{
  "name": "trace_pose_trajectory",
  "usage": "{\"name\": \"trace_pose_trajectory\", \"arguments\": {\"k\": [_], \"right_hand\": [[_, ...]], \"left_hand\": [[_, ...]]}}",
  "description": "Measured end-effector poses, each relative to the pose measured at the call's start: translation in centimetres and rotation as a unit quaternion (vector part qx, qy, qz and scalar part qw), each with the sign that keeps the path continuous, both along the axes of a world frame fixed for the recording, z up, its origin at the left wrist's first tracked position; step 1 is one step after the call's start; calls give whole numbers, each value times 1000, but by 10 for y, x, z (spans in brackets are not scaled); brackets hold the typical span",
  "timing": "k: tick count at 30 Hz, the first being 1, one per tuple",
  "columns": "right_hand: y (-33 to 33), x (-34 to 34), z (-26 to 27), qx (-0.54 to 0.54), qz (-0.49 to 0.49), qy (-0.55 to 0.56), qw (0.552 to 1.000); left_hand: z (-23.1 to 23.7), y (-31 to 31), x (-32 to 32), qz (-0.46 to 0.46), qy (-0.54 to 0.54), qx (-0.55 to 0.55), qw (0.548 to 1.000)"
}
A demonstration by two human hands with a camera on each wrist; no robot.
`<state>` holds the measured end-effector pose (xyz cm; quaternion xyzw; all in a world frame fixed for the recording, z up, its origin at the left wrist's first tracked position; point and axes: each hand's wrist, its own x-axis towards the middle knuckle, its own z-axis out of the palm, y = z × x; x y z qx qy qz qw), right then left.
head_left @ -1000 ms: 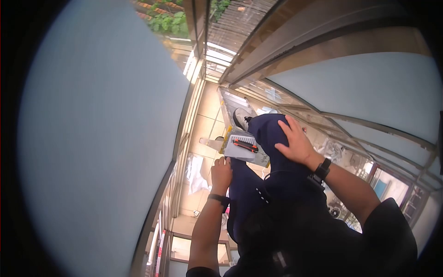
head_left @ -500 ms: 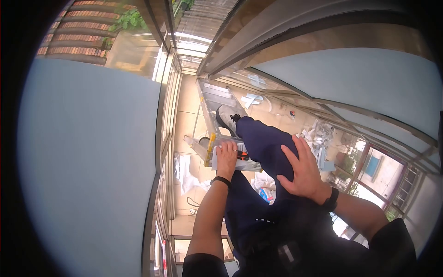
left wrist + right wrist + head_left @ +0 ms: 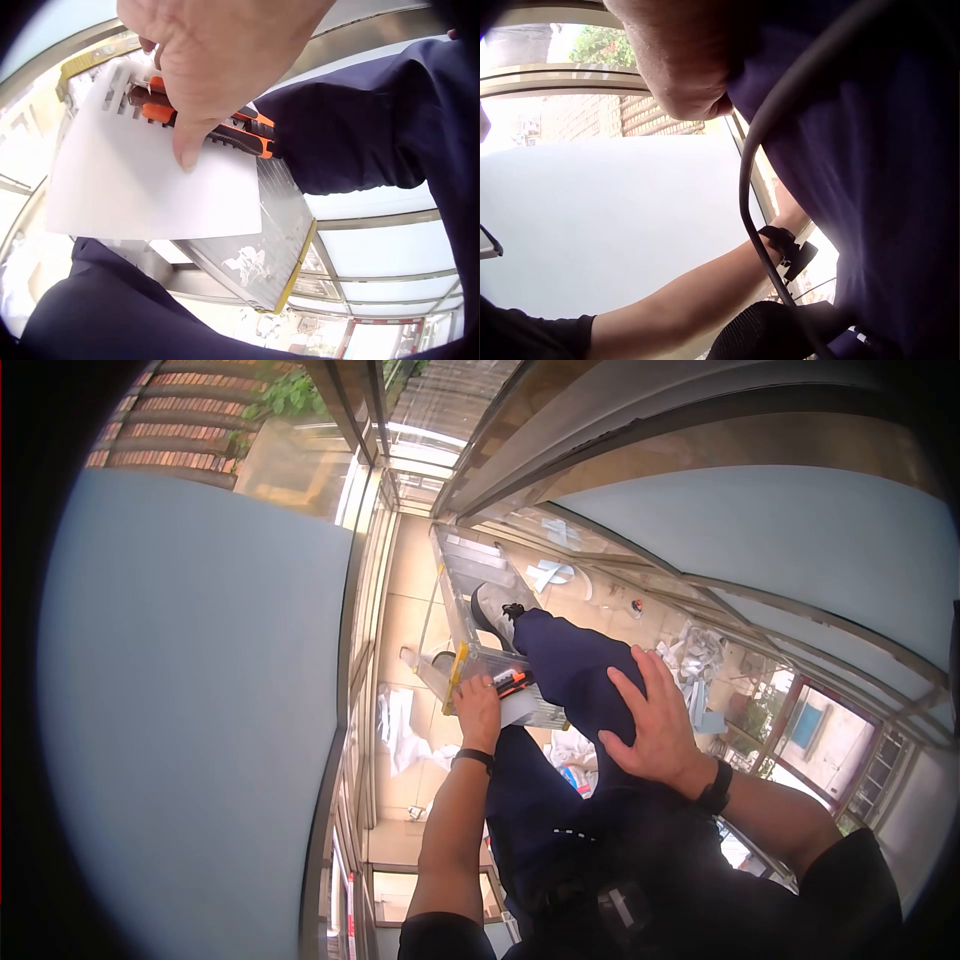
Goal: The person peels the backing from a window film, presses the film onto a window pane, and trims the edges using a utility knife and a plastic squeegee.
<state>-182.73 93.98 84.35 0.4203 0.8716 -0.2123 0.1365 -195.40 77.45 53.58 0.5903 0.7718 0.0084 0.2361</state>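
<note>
My left hand is over the top of a metal stepladder, between my legs. An orange-and-black utility knife passes under it, with my thumb laid across the handle and my fingers bent on the far side; part of the knife is hidden under the hand. Beneath the knife is a curved white plastic piece, slotted along one end. My right hand rests on my raised knee, fingers spread, on the dark blue trouser leg. The right wrist view shows only part of that hand.
A shoe stands on a lower part of the ladder. Large frosted panes flank me on the left and right. Crumpled white sheets and other scraps litter the tiled floor. A dark cable hangs near my right wrist.
My left hand came up from beside the ladder top onto the knife, then shifted slightly left. The knife has turned to slant up to the right. My right hand stays on the knee.
</note>
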Motion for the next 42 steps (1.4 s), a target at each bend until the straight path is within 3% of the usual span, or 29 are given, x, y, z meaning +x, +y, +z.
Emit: {"name": "trace_pose_trajectory", "arguments": {"k": [2,9,11,12,14,15,17,18,20,24,26,27,29,32,36,41,42], "right_hand": [[1,1,-1,0,0,1,1000],[2,1,-2,-1,-5,2,1000],[2,2,-2,-2,-5,4,1000],[2,2,-2,0,-6,6,1000],[0,3,-2,2,-4,7,1000],[0,2,-2,6,-1,8,1000],[-1,1,-2,7,1,10,1000],[-1,0,-1,9,4,12,1000],[0,0,-1,10,3,10,1000],[-2,1,-1,10,-2,3,1000],[-3,-1,0,12,-2,3,1000],[-4,-2,1,14,-1,4,1000],[-4,-5,0,14,-1,10,1000],[-4,-8,0,14,0,10,1000],[-3,-10,-4,18,4,22,1000],[5,-16,-12,14,3,15,1000],[6,-18,-13,13,5,11,1000]], "left_hand": [[7,-5,-2,70,-20,-6,997],[33,-24,-12,152,-74,-43,985],[34,-38,-14,309,-143,14,940],[29,-47,-8,309,-142,13,940],[16,-63,9,515,-176,71,836],[9,-74,12,515,-175,71,836],[-2,-92,9,503,-335,-83,793],[-6,-98,11,503,-335,-83,793],[-8,-103,10,540,-381,-74,747],[-7,-119,-4,507,-399,-55,762],[-3,-126,-13,549,-417,-16,724],[-1,-129,-18,549,-416,-15,724],[4,-131,-28,504,-381,-20,775],[11,-130,-36,491,-371,-45,787],[-1,-171,-42,537,-391,-23,747],[38,-211,-80,506,-386,-78,767],[74,-199,-88,526,-343,-81,774]]}}
